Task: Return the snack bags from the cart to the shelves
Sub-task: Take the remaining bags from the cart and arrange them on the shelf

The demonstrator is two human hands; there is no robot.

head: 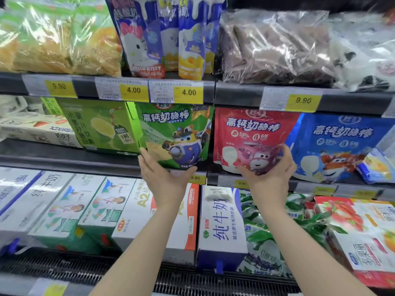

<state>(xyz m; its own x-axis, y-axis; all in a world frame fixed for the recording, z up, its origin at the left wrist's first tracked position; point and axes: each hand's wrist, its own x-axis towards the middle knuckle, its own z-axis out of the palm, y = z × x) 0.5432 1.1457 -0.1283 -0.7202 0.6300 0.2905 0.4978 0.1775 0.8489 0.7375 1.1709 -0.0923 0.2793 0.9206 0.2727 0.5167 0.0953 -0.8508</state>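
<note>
Both hands raised to the middle shelf (pixel 70 161) of a chilled supermarket display. Left hand (pixel 162 176) cupped under the lower left corner of the green snack bag (pixel 177 133), fingers along its side, thumb beneath its bottom edge; bag upright on the shelf. Right hand (pixel 271 167) curled round the lower right corner of the red snack bag (pixel 250 137), just beside the green one. To the right, a blue snack bag (pixel 337 142). Below, milk cartons (pixel 222 223); above, yellow price tags (pixel 133 90) on the shelf edge.
</note>
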